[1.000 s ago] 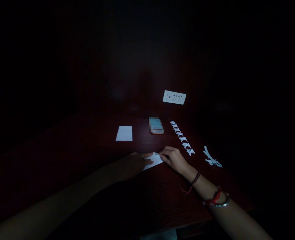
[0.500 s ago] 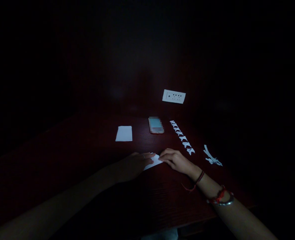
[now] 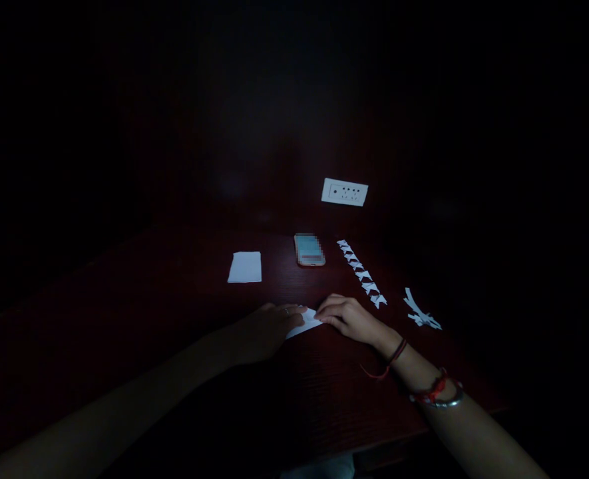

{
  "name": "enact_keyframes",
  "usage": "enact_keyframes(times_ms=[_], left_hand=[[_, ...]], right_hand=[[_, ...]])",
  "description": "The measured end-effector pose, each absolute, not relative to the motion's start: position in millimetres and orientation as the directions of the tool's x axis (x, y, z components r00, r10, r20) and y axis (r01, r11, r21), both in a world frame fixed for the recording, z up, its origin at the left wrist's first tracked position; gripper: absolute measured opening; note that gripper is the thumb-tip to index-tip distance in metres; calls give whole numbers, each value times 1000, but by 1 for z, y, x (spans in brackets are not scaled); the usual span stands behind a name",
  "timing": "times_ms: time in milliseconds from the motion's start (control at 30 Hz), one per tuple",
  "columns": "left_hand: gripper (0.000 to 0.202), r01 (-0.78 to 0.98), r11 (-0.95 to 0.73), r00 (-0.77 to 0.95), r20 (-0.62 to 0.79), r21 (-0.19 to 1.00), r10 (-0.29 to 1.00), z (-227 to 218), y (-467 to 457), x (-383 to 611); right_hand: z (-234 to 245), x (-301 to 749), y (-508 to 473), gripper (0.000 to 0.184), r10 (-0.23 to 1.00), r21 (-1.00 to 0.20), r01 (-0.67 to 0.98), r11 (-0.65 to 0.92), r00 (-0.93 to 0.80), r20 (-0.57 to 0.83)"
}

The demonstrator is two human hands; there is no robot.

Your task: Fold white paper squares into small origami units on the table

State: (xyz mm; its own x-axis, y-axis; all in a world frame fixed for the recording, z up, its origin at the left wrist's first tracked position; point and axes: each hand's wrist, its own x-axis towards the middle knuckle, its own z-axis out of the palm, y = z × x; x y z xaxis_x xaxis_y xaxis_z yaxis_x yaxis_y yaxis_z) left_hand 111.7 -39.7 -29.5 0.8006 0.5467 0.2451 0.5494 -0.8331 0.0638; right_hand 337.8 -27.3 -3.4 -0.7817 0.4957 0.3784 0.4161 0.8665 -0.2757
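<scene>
In the middle of the dark red table lies a small folded white sheet of paper (image 3: pixel 305 323). My left hand (image 3: pixel 265 331) holds its left part down, with thumb and fingers on it and a ring on one finger. At the paper's right corner, my right hand (image 3: pixel 347 315) pinches the edge between thumb and closed fingers. Parts of the sheet are covered by the fingers. Red cords and a metal bangle (image 3: pixel 446 401) are on my right wrist and forearm.
Behind my left hand lies a stack of white paper (image 3: pixel 245 267). A phone (image 3: pixel 309 250) with a blurred screen sits further right. Past it runs a row of small folded paper pieces (image 3: pixel 359 268), then loose paper strips (image 3: pixel 421 316). A socket plate (image 3: pixel 345 192) is on the wall.
The view has shifted very slightly, so everything appears a little further left. Both hands stay on the paper in nearly the same pose.
</scene>
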Motion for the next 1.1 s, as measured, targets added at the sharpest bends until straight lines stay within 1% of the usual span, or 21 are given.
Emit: enact_keyframes(times_ms=[167, 300, 467, 533, 633, 700, 733, 933, 1100], left_hand=[[40, 558, -824, 790, 240, 101, 565, -26, -42, 113], [40, 550, -820, 772, 278, 158, 571, -29, -43, 110], [36, 561, -805, 749, 295, 194, 594, -18, -47, 111], [38, 599, -774, 709, 314, 206, 632, -13, -47, 112], [47, 702, -674, 583, 356, 233, 730, -12, -41, 111], [56, 748, -607, 519, 335, 269, 787, -13, -35, 108], [57, 750, -592, 505, 323, 295, 801, -13, -32, 107], [41, 688, -534, 417, 334, 492, 845, -1, -28, 106], [30, 647, -543, 436, 324, 536, 840, 1, -27, 109]], right_hand=[[-2, 343, -26, 18, 517, -328, 413, 850, -773, 368], [-3, 345, -24, 15, 557, -360, 438, 824, -744, 369], [0, 342, -26, 29, 588, -384, 455, 803, -709, 390], [1, 340, -26, 26, 584, -391, 447, 805, -716, 382], [3, 338, -27, 22, 597, -411, 446, 795, -690, 408], [5, 337, -28, 22, 617, -425, 453, 784, -647, 448], [6, 337, -28, 22, 625, -431, 456, 778, -626, 466], [14, 332, -32, 22, 690, -484, 492, 724, -530, 493], [14, 327, -31, 19, 732, -509, 531, 678, -425, 532]])
